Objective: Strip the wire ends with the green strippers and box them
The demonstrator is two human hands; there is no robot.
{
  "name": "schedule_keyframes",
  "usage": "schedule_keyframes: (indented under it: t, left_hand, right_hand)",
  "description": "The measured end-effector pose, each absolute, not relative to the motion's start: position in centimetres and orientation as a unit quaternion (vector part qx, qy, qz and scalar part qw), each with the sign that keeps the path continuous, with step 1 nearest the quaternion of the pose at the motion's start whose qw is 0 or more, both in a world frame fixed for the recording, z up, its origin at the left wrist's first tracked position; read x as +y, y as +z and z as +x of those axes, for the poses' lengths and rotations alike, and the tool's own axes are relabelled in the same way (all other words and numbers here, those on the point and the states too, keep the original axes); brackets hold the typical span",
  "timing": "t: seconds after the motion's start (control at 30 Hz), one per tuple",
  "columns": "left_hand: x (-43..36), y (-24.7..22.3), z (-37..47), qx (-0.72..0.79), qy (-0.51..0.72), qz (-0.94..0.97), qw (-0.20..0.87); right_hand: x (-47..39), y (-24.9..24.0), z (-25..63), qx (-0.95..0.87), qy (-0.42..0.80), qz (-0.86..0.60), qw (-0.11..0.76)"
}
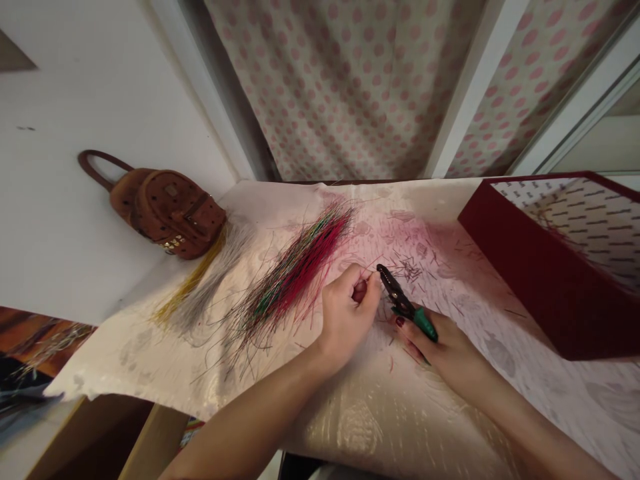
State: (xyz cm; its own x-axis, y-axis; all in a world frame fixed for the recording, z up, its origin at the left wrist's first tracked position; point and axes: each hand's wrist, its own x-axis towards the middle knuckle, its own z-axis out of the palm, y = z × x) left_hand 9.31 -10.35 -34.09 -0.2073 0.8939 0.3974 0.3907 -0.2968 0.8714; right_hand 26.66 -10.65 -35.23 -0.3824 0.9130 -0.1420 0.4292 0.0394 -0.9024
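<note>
My left hand (345, 310) is closed in a loose fist on the table, fingertips pinched just left of the jaws of a pair of pliers (405, 305); whether a thin wire is between the fingers I cannot tell. My right hand (440, 347) grips the pliers by their green handles, black jaws pointing up-left toward the left hand. A fan of red and green wires (295, 273) lies just left of my left hand. Short dark wire offcuts (410, 267) are scattered beyond the pliers.
A pale glossy cloth (370, 413) covers the table. A bundle of yellow and white strands (200, 287) lies further left. A brown backpack (165, 210) leans on the wall at left. A dark red open box (545, 280) stands at right. A dotted curtain (350, 87) hangs behind.
</note>
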Motion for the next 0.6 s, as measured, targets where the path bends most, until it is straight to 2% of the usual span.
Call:
schedule_keyframes:
  t: [0.37, 0.5, 0.6]
  left_hand:
    - [-10.18, -34.32, 8.98, 0.534, 0.518, 0.63, 0.225]
    - [-10.17, -34.25, 8.9, 0.506, 0.538, 0.646, 0.193]
    - [-10.26, -34.18, 8.92, 0.476, 0.564, 0.642, 0.208]
  right_hand:
    - [-10.35, -35.66, 27.33, -0.719, 0.338, -0.554, 0.248]
    - [-10.12, -35.21, 27.22, -0.729, 0.321, -0.563, 0.22]
    - [-10.03, -35.07, 27.19, -0.737, 0.306, -0.567, 0.203]
